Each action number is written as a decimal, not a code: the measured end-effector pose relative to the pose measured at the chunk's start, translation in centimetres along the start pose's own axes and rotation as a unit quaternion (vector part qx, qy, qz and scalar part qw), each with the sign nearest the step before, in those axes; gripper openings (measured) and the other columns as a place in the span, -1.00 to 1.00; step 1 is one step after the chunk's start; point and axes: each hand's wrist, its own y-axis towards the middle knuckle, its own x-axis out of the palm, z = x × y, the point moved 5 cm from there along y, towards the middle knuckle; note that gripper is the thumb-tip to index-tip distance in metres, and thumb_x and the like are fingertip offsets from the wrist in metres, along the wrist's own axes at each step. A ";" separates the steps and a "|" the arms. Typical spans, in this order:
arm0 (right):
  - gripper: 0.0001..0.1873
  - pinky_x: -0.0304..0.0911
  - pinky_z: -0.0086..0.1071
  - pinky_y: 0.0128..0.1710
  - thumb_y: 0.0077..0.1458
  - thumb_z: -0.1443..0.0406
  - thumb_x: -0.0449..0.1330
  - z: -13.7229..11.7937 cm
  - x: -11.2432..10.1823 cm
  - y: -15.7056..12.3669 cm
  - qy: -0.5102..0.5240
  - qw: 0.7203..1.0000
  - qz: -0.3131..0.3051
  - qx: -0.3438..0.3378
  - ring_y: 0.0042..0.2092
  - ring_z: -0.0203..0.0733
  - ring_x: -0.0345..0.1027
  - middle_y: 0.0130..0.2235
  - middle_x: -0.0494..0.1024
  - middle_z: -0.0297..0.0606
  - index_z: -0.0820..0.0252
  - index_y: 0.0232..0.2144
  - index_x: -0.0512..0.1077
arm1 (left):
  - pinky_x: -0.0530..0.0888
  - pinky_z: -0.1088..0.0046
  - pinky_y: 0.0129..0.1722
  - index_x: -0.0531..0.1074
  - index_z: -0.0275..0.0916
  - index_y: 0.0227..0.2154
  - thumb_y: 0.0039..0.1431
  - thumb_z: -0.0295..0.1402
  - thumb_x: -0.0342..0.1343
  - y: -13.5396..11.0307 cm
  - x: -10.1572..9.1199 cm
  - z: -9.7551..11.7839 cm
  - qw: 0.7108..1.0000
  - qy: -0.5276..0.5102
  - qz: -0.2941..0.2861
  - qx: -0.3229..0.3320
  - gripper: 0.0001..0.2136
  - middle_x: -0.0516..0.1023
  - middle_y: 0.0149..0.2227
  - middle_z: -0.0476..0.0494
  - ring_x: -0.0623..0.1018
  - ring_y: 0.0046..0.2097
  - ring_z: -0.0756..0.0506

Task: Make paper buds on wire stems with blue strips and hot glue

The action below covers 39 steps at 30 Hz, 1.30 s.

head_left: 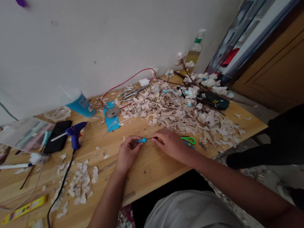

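My left hand [128, 153] and my right hand [170, 143] meet over the middle of the wooden table [146, 170]. The left hand's fingers are curled and pinch a small blue piece [143, 140]. Fingers of the right hand are pinched on a thin dark wire or stem that runs out of that blue piece. Green-handled scissors [188, 140] lie on the table just right of the right hand.
A big heap of pale petal scraps [183, 113] covers the far right. A blue glue gun [75, 133], black phone [57, 140], blue cup [79, 103], metal scissors [129, 93], red cable [128, 81], flowered branch [202, 83] and bottle [194, 51] stand around. Small petals [80, 183] lie left.
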 end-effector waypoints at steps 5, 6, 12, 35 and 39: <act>-0.86 0.28 -0.27 -0.11 0.27 0.41 0.16 -0.5 -0.2 -0.3 -0.046 0.999 0.007 -0.026 -0.14 -0.10 0.42 -0.23 0.61 -0.22 0.17 -0.22 0.52 | 0.55 0.32 -0.10 0.54 -0.24 -0.22 -0.01 -0.14 0.35 0.1 0.1 -0.2 0.999 0.023 -0.008 -0.026 -0.66 0.65 -0.23 -0.18 0.61 -0.20 -0.10; -0.86 0.28 -0.27 -0.11 0.28 0.41 0.15 -0.5 -0.1 -0.3 -0.056 0.998 0.005 -0.032 -0.15 -0.10 0.42 -0.23 0.61 -0.22 0.17 -0.22 0.52 | 0.55 0.32 -0.11 0.54 -0.24 -0.22 -0.01 -0.12 0.35 0.1 0.1 -0.2 0.999 0.023 -0.010 -0.034 -0.64 0.65 -0.23 -0.18 0.61 -0.21 -0.10; -0.87 0.28 -0.26 -0.13 0.27 0.41 0.17 -0.5 0.4 -0.3 -0.079 0.996 -0.010 -0.050 -0.16 -0.10 0.43 -0.23 0.61 -0.21 0.15 -0.23 0.52 | 0.55 0.34 -0.12 0.57 -0.24 -0.20 -0.03 -0.15 0.35 0.1 0.0 -0.8 0.996 0.031 -0.019 -0.077 -0.64 0.65 -0.24 -0.16 0.61 -0.22 -0.09; -0.98 0.20 -0.46 -0.44 0.08 0.36 0.30 0.6 0.9 0.7 0.284 0.948 -0.011 0.140 -0.45 -0.33 0.34 -0.44 0.55 -0.38 0.16 -0.37 0.54 | 0.48 0.32 -0.01 0.53 -0.16 -0.20 0.20 -0.50 0.12 -0.8 0.5 2.7 0.956 0.189 -0.035 0.220 -0.83 0.56 -0.13 -0.17 0.55 -0.05 -0.08; -0.94 0.22 -0.45 -0.41 0.05 0.40 0.29 0.3 0.5 0.9 0.248 0.961 0.004 0.123 -0.43 -0.32 0.34 -0.43 0.54 -0.39 0.15 -0.39 0.52 | 0.51 0.34 -0.06 0.53 -0.15 -0.17 0.22 -0.47 0.12 -0.9 0.8 3.1 0.943 0.225 -0.038 0.242 -0.83 0.59 -0.16 -0.16 0.57 -0.10 -0.08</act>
